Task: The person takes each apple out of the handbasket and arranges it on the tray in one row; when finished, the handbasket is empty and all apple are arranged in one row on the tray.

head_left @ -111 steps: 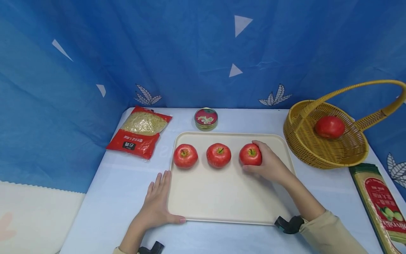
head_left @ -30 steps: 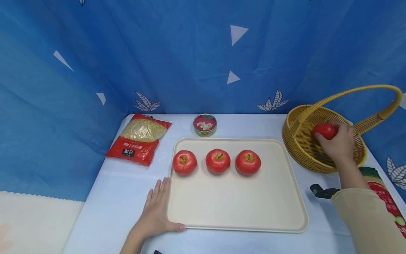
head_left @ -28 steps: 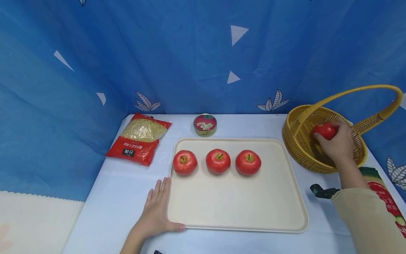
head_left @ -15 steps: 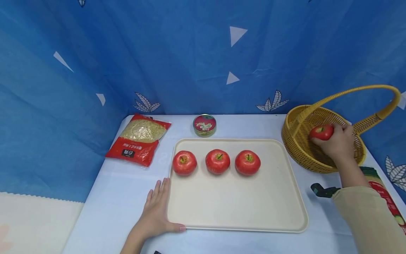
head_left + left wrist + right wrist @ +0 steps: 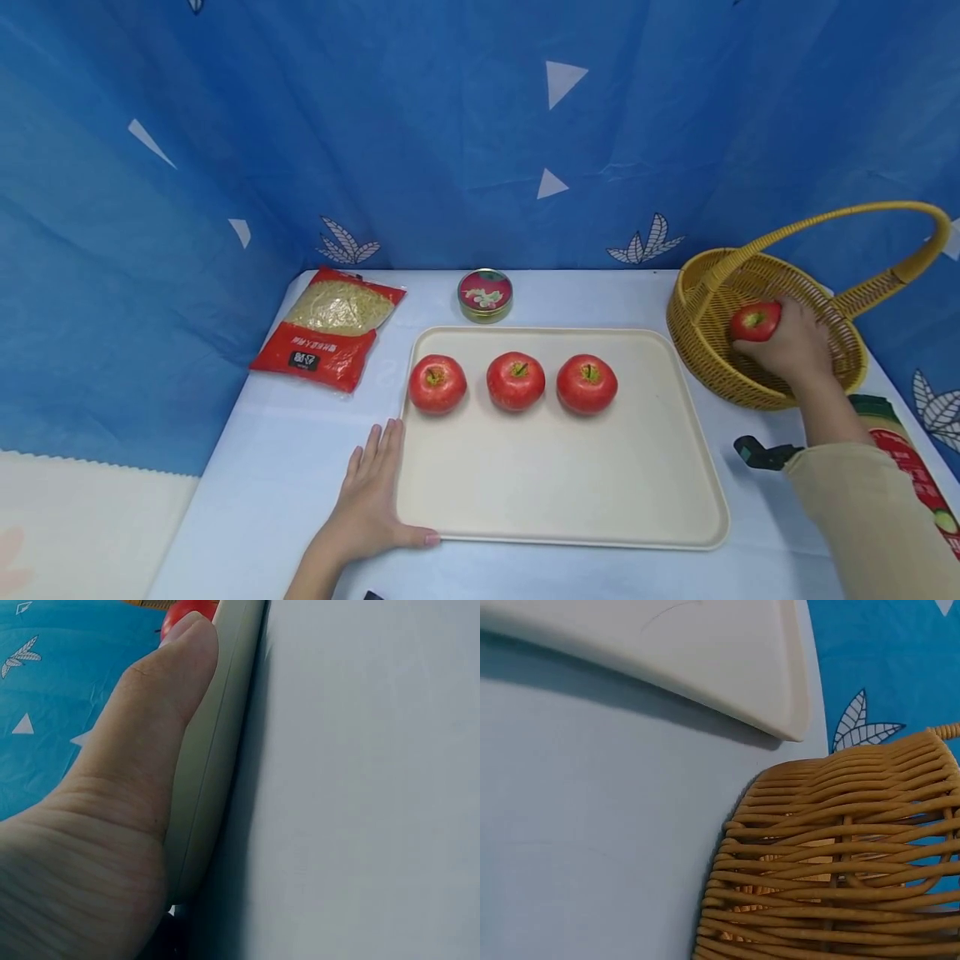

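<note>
In the head view my right hand (image 5: 797, 343) reaches into the yellow wicker basket (image 5: 697, 350) and grips a red apple (image 5: 756, 322), its stem end facing up and left. My left hand (image 5: 369, 500) lies with straight fingers along the left edge of the cream tray (image 5: 562, 492), the thumb at its front rim. Three apples stand in a row on the tray: a left apple (image 5: 437, 384), a middle apple (image 5: 516, 381) and a right apple (image 5: 587, 384). In the right wrist view the basket's woven side (image 5: 832, 862) fills the lower right, and the hand is hidden.
A round tin (image 5: 485, 295) stands behind the tray. A red bag of pasta (image 5: 330, 329) lies at the back left. Under the right sleeve, a green and red package (image 5: 907, 467) is partly covered. The basket's tall handle (image 5: 847, 212) arches over its opening.
The right hand has gone from the tray's right apple to the basket and taken hold of the apple there. Over the last second that apple has turned, bringing its stem into view. The left hand stays put.
</note>
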`<state>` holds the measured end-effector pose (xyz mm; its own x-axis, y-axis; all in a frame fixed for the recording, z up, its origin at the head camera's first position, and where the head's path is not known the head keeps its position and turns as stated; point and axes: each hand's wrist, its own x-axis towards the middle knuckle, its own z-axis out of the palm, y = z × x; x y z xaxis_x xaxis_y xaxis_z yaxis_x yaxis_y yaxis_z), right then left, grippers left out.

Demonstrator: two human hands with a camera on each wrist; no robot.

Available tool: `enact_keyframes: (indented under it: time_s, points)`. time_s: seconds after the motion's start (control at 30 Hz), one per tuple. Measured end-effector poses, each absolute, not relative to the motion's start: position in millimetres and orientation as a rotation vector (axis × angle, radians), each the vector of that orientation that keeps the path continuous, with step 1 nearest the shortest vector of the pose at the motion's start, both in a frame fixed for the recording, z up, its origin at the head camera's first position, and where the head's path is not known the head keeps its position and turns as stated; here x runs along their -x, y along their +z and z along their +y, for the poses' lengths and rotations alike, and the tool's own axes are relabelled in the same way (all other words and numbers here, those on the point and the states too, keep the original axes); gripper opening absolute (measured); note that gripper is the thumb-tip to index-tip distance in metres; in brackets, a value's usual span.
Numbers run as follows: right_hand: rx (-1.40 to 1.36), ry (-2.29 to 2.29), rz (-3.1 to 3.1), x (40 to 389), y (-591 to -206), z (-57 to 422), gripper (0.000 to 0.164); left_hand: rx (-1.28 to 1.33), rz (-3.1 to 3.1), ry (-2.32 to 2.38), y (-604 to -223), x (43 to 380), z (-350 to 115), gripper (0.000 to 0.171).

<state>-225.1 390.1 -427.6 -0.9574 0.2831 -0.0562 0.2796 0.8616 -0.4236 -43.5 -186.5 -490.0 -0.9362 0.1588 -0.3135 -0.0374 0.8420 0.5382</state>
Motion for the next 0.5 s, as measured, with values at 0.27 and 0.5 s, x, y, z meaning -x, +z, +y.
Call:
enact_keyframes:
  time_s: [0.27, 0.5]
  points:
    - [0.462, 0.636, -2.995, 223, -425, 390, 0.106, -0.090, 2.672, 0.794, -489, 43, -187, 0.157]
    - [0.457, 0.632, -2.892, 207, -407, 380, 0.105, -0.090, 2.666, 0.792, -489, 44, -186, 0.157]
